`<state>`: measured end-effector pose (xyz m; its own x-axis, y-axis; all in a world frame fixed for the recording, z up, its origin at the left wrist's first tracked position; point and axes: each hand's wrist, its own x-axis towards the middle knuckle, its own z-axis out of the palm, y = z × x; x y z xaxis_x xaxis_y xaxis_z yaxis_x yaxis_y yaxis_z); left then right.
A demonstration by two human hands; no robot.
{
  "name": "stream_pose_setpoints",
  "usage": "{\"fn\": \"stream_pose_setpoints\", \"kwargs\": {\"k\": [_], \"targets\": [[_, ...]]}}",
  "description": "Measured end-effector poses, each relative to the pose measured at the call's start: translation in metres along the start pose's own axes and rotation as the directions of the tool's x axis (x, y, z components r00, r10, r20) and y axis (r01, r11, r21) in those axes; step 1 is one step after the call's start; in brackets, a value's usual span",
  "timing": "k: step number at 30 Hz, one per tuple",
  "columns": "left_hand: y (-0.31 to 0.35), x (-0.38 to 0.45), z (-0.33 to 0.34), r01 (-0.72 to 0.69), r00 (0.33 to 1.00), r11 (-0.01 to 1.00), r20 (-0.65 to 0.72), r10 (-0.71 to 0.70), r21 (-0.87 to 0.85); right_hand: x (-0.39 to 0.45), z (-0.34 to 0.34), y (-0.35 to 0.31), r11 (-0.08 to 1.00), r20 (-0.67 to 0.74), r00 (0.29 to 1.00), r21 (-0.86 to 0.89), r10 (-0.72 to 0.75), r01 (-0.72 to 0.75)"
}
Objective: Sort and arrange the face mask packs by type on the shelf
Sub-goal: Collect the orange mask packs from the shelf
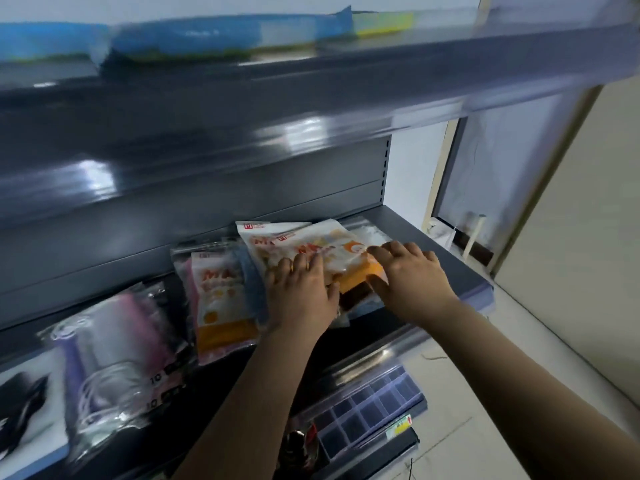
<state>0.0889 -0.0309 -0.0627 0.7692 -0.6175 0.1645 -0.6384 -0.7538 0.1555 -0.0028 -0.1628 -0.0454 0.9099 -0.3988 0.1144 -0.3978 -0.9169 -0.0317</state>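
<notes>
upper shelf (311, 109): dark metal, overhangs the work area; blurred blue/yellow packs (221, 36) lie flat on top, type unreadable
mid shelf (446, 251): dark deck where the sorting happens, packs laid flat in side-by-side piles, prob so each type reads from the front
clear packs (110, 348): left part of mid shelf, pink/purple masks in see-through bags, overlapping in one group, well apart from the hands
orange pack (221, 303): white/orange print, lies alone betw the clear group and the stack, edge over a bluish pack; looks like same type as the stack, not yet joined to it
orange stack (311, 244): several same-print packs fanned at right end of mid shelf, under both hands
left hand (301, 292): palm down on stack's left side, fingers straight & spread, pressing, not gripping
right hand (412, 278): on stack's right edge, fingers bent over the pack edge, thumb at the near edge; looks like a light hold to square the pile
lower shelf (374, 407): blue divided tray, yellow price tag, not involved
</notes>
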Motion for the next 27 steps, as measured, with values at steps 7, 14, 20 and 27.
{"fn": "stream_pose_setpoints", "kwargs": {"k": [7,14,20,27], "targets": [[0.011,0.032,0.019,0.094,0.995,0.996,0.034,-0.093,-0.008,0.05,0.019,0.033,0.961,0.078,0.997,0.277,-0.004,-0.018],[0.027,0.044,0.027,0.187,0.98,0.982,0.063,-0.189,0.031,0.096,0.042,0.061,0.91,0.233,0.972,0.409,-0.039,-0.062],[0.042,0.036,0.035,0.268,0.962,0.96,0.031,-0.272,0.085,0.121,0.049,0.076,0.742,0.335,0.938,0.65,-0.085,-0.165],[0.064,0.028,0.046,0.354,0.935,0.931,-0.033,-0.352,0.09,0.133,0.057,0.099,0.585,0.316,0.936,0.793,-0.157,-0.169]]}}
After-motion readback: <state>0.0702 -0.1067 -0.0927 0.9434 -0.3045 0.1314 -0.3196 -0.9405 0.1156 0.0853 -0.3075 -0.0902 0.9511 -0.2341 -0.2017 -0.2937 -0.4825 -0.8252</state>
